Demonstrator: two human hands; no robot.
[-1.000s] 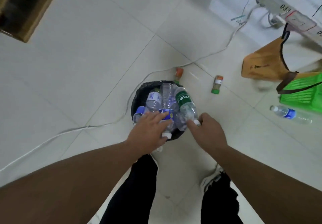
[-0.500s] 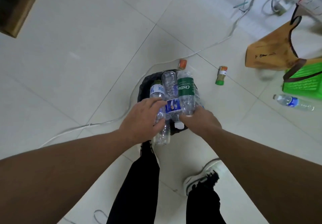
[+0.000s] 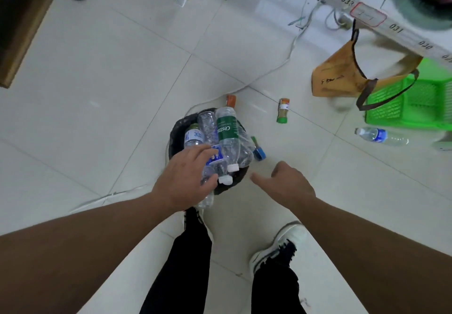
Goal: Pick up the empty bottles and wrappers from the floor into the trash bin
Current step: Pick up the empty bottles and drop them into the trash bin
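Observation:
A black trash bin (image 3: 176, 132) stands on the floor in front of me, overfilled with several plastic bottles lying across its top. Among them are a green-label bottle (image 3: 227, 137) and a blue-label bottle (image 3: 194, 138). My left hand (image 3: 183, 181) lies on the pile at the bin's near rim, fingers curled over a clear bottle (image 3: 208, 200) that sticks out below my palm. My right hand (image 3: 287, 184) hovers just right of the bin, holding nothing, thumb out. A small blue-capped bottle (image 3: 258, 151) lies against the bin's right side.
On the floor lie an orange-capped bottle (image 3: 230, 100) behind the bin, a green-capped jar (image 3: 283, 110) and a water bottle (image 3: 381, 137) at right. A brown bag (image 3: 337, 79), a green basket (image 3: 415, 103) and a numbered table edge (image 3: 367, 15) crowd the right. A white cable (image 3: 269, 71) crosses the tiles.
My right hand has let go of the green-label bottle and pulled back to the right of the bin. My left hand stays on the pile.

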